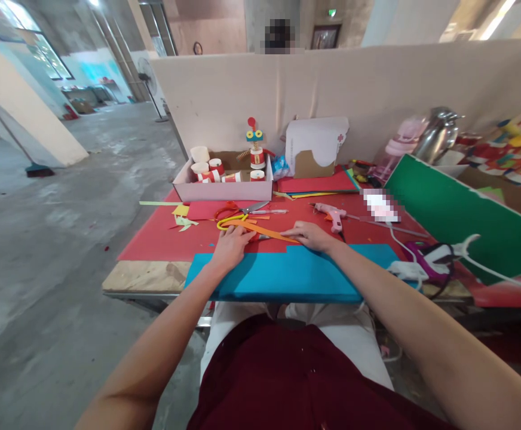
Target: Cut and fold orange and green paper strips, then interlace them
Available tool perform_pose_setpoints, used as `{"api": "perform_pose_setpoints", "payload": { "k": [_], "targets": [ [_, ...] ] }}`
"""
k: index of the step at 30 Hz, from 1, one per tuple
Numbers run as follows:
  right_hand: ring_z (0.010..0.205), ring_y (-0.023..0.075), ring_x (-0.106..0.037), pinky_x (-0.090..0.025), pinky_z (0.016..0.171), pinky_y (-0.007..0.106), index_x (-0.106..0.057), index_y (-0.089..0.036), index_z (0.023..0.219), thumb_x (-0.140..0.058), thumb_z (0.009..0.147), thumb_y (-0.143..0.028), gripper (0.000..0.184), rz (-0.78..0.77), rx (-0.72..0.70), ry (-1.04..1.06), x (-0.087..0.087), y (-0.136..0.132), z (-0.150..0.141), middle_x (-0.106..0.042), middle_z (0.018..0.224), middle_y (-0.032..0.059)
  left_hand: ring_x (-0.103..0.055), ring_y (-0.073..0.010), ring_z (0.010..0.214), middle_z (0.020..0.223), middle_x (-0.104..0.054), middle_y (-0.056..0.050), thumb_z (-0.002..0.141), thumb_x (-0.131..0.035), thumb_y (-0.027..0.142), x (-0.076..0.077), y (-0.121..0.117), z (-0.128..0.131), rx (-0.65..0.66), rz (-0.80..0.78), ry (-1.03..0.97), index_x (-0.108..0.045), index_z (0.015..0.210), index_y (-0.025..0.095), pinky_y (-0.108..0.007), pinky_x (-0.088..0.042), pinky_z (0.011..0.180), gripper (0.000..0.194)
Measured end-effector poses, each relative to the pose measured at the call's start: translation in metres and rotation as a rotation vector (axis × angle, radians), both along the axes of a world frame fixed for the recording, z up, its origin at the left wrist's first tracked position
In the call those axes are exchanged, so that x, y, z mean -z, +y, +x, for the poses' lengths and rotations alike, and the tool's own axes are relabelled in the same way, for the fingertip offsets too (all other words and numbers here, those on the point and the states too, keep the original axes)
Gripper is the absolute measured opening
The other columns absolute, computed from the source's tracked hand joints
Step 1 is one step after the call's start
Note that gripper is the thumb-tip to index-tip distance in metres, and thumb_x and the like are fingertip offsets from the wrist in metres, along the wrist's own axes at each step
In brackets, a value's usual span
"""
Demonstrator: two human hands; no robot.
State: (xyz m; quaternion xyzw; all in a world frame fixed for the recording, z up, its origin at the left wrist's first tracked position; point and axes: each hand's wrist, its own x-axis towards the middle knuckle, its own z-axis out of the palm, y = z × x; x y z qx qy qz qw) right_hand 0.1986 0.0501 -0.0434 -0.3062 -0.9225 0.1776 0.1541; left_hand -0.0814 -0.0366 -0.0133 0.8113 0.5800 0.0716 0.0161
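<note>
An orange paper strip (269, 231) lies slantwise across the red work surface, just beyond a blue sheet (278, 278). My left hand (231, 246) is at its left part, fingers bent together against the strip's near edge. At the strip's right end, my right hand (310, 235) has its fingers closed on it, index finger stretched along it. Yellow-handled scissors (221, 224) lie partly hidden beside my left hand and under the strip. Scissors with red handles (227, 210) rest just beyond. A pink glue gun (332, 215) lies right of my right hand.
A white box (222, 191) with paper cups and a spring-necked cup figure (256, 156) stands at the back. Paper scraps (183, 221) lie left. Right are a green board (462, 221), a metal jug (437, 134), a pink bottle (401, 146) and a white cable (489, 273).
</note>
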Motion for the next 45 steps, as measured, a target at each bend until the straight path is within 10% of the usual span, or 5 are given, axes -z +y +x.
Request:
{"api": "perform_pose_setpoints", "payload": {
  "k": [45],
  "targets": [
    [0.077, 0.0177, -0.053, -0.042, 0.073, 0.027, -0.067, -0.026, 0.122, -0.043, 0.096, -0.024, 0.035, 0.032, 0.016, 0.008, 0.002, -0.003, -0.001, -0.056, 0.082, 0.0056, -0.046, -0.0277, 0.109, 0.119, -0.058, -0.011, 0.093, -0.033, 0.014, 0.001, -0.01, 0.024, -0.002, -0.009, 0.021, -0.056, 0.134, 0.027, -0.039, -0.039, 0.086, 0.049]
  ]
}}
